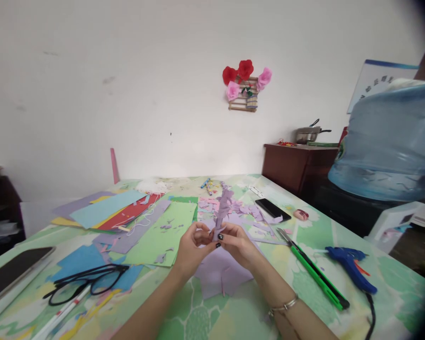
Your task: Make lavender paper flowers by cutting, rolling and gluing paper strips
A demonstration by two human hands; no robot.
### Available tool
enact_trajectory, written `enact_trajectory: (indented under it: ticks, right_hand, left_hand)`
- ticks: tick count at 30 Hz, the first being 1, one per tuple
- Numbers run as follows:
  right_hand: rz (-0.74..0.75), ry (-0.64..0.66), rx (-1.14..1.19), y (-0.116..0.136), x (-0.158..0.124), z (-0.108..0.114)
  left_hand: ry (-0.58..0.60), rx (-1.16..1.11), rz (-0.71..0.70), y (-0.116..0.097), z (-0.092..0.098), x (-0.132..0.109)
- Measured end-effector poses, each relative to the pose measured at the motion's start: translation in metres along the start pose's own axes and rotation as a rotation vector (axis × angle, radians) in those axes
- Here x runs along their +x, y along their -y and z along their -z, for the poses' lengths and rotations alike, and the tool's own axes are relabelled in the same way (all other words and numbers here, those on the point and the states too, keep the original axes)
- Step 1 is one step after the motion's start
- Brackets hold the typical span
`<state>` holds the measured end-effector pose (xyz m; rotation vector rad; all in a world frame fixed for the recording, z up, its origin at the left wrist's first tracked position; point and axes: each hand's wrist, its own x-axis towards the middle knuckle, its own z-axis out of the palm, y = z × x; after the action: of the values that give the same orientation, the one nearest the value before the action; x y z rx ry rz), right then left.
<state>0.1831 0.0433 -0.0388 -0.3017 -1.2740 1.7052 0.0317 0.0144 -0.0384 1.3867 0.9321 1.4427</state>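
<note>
Both my hands meet over the middle of the table. My left hand (191,248) and my right hand (235,243) pinch the lower end of a rolled purple paper piece (223,210) that stands upright, with cut purple shapes along its top. The fingers of both hands are closed on it. A bracelet shows on my right wrist. Under my hands lies a purple paper sheet (217,274).
Coloured paper sheets (120,215) and purple scraps (244,208) cover the table (198,316). Black glasses (88,281), a pen and a tablet (10,271) lie left. A phone (272,208), green cutter (315,274) and blue glue gun (350,267) lie right. A large water bottle (389,141) stands far right.
</note>
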Motion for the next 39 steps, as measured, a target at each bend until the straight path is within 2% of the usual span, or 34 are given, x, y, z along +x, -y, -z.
enact_trajectory:
  ticks: [5, 12, 28, 39]
  right_hand:
    - [-0.010, -0.030, 0.011, 0.0008, 0.0005, 0.0003]
    - [-0.008, -0.018, 0.004, 0.0005, -0.0004, -0.0002]
    - [-0.013, -0.035, 0.017, -0.0017, -0.0001, 0.0005]
    - [-0.015, 0.013, -0.012, 0.0014, -0.0005, -0.0055]
  left_hand:
    - [0.020, -0.029, 0.036, -0.0014, -0.0005, -0.0010]
    - [-0.016, 0.027, -0.012, -0.0044, -0.0024, -0.0015]
    - [-0.010, 0.091, -0.044, 0.0006, -0.0021, -0.0013]
    - [-0.035, 0.163, -0.097, -0.0008, -0.0047, -0.0019]
